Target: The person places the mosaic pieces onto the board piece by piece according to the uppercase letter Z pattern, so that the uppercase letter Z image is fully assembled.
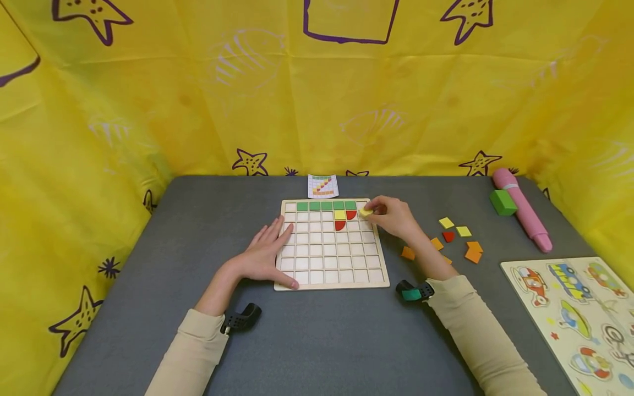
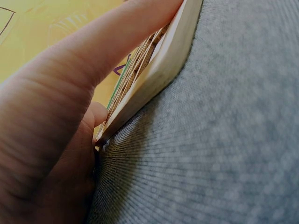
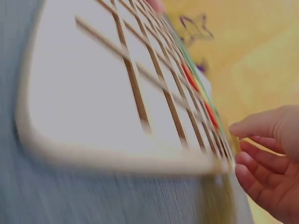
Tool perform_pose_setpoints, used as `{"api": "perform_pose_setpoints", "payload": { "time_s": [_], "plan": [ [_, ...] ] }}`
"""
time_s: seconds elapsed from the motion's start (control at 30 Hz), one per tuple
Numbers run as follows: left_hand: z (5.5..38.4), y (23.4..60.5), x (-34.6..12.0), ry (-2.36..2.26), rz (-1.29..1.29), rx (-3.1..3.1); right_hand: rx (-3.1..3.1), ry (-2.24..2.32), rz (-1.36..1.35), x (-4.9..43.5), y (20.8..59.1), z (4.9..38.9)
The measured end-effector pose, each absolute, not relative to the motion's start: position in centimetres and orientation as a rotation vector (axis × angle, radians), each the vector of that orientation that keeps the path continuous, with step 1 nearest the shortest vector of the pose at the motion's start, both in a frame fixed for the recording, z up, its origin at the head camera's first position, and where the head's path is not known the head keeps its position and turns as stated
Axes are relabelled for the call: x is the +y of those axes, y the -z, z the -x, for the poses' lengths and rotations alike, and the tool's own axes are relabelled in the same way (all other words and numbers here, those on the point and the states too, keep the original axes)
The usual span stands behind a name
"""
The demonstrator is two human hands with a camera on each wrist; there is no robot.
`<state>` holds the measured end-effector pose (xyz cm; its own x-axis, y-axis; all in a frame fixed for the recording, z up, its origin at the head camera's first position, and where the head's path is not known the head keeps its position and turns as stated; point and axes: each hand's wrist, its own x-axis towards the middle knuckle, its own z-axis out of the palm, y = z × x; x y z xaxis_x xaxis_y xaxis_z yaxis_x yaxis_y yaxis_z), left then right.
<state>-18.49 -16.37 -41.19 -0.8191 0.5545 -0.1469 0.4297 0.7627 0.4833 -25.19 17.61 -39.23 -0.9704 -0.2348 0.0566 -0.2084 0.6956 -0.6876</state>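
Observation:
A wooden grid board (image 1: 332, 286) lies on the table, its top row bearing several green square tiles (image 1: 327, 205). Below them sit a yellow square tile (image 1: 339, 215) and two red quarter-round tiles (image 1: 351, 215). My left hand (image 1: 260, 256) rests along the board's left edge with fingers spread and thumb at the near left corner. Over the board's upper right, my right hand (image 1: 393, 217) pinches a yellow tile (image 1: 365, 212) between thumb and fingertips. In the right wrist view the right hand (image 3: 273, 161) is at the board's far edge.
A small pattern card (image 1: 323, 187) lies behind the board. Loose yellow tiles (image 1: 463, 231), orange tiles (image 1: 473, 255) and a red tile (image 1: 448, 236) lie to the right. Farther right are a green block (image 1: 503, 202), a pink microphone-shaped object (image 1: 527, 212) and a picture puzzle board (image 1: 550, 324).

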Motion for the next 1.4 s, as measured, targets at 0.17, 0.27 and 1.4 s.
{"api": "perform_pose_setpoints", "payload": {
  "time_s": [0.17, 0.27, 1.4],
  "plan": [
    [18.5, 41.2, -16.5, -0.628, -0.761, 2.678, 2.765, 1.153, 0.572, 14.2, 39.0, 24.6],
    [18.6, 41.3, -16.5, -0.619, -0.759, 2.679, 2.749, 1.127, 0.712, 12.6, 39.1, 24.4],
    [18.6, 41.4, -16.4, -0.616, -0.785, 2.697, 2.912, 0.708, 0.552, 25.2, 37.0, 20.5]
  ]
}}
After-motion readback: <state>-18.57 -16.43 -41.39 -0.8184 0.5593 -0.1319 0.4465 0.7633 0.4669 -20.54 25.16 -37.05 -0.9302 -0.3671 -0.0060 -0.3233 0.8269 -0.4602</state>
